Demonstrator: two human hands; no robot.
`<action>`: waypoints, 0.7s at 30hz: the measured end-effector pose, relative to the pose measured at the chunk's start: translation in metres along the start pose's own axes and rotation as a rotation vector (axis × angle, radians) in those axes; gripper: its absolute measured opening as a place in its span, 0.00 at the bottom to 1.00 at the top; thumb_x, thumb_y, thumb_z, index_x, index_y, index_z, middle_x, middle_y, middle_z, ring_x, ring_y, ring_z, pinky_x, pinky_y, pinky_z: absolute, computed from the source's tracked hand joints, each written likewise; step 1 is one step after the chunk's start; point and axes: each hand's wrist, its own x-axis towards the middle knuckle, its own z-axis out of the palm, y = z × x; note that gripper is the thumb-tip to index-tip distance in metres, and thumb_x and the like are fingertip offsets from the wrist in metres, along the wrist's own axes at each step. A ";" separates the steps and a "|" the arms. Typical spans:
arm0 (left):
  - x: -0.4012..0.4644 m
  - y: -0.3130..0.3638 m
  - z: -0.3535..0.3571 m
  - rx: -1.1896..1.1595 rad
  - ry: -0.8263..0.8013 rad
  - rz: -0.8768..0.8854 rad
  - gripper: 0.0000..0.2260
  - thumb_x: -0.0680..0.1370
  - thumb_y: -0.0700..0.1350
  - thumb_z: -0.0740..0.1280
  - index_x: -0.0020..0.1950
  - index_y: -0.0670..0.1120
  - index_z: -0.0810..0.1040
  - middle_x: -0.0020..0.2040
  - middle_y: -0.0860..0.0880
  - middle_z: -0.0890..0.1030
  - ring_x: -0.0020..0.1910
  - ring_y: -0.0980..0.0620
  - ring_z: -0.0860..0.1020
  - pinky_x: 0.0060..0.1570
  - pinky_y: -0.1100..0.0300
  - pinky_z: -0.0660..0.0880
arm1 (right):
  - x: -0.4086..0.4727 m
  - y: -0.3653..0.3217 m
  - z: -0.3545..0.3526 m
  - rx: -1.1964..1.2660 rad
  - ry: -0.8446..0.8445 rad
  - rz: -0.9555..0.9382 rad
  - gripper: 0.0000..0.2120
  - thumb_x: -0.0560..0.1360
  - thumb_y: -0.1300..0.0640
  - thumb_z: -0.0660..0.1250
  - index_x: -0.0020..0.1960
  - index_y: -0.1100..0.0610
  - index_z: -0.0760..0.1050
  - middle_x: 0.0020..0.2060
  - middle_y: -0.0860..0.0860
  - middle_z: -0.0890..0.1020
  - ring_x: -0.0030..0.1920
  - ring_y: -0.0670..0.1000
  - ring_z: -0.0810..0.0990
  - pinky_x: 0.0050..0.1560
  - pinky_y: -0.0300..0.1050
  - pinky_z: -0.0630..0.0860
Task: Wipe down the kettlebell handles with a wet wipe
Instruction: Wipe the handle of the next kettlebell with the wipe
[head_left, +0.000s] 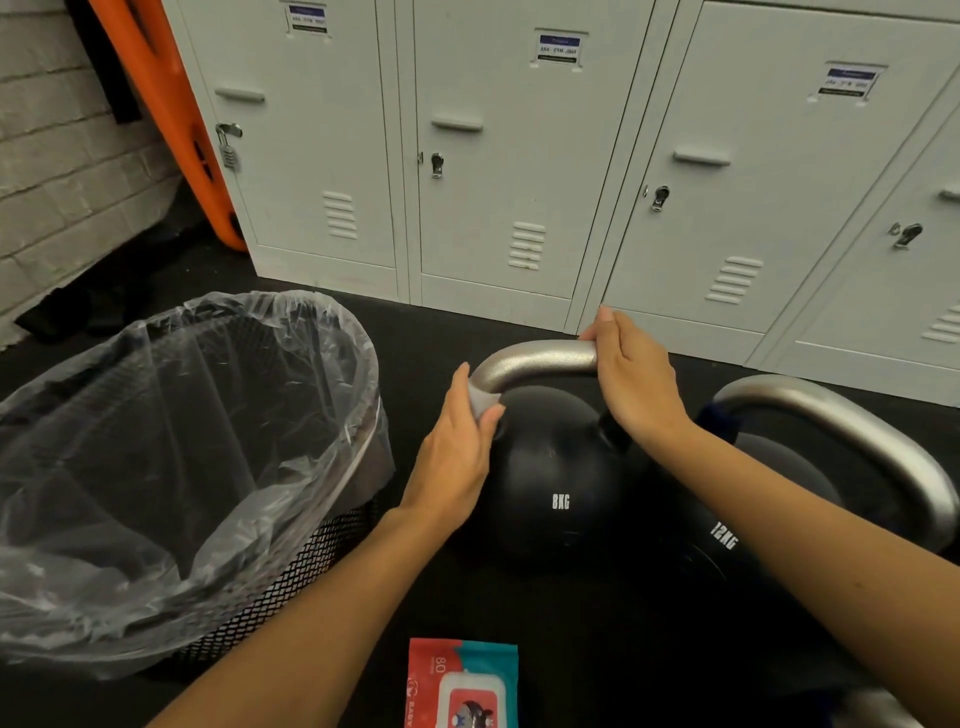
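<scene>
Standing on black gym floor (441, 322) before grey lockers (519, 156), the 8KG kettlebell (556, 483) has its handle (535, 361) grasped by the right hand (636, 379). The left hand (457, 457) wraps a wet wipe (483, 402) round the handle's left bend. A lined mesh bin (182, 467) sits left; a wipes pack (462, 686) lies at the near edge.

A small white wet wipe (480, 402) is being pressed by the left hand (457, 452) against the shiny silver handle (535, 361) of the round black 8KG kettlebell (556, 488). The handle's other end is being gripped by the right hand (636, 379).
</scene>
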 end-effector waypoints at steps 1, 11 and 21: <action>-0.001 -0.005 0.001 -0.005 -0.022 -0.017 0.26 0.81 0.58 0.53 0.78 0.55 0.49 0.74 0.49 0.66 0.70 0.48 0.68 0.69 0.50 0.66 | 0.000 0.000 0.000 -0.003 0.000 -0.003 0.20 0.85 0.49 0.48 0.50 0.55 0.75 0.35 0.48 0.74 0.37 0.45 0.71 0.41 0.41 0.67; 0.013 0.029 -0.001 0.079 0.155 0.283 0.27 0.79 0.59 0.49 0.73 0.46 0.62 0.61 0.49 0.71 0.56 0.53 0.72 0.54 0.60 0.70 | 0.002 0.004 0.001 -0.046 0.018 -0.033 0.19 0.85 0.51 0.49 0.51 0.58 0.75 0.34 0.48 0.72 0.35 0.44 0.70 0.35 0.28 0.65; 0.040 0.059 -0.018 -0.174 -0.010 -0.104 0.22 0.83 0.56 0.47 0.55 0.46 0.76 0.45 0.47 0.76 0.42 0.56 0.73 0.42 0.64 0.67 | 0.001 0.004 -0.001 -0.024 -0.015 -0.028 0.17 0.85 0.51 0.48 0.49 0.56 0.73 0.34 0.48 0.72 0.35 0.44 0.69 0.37 0.29 0.65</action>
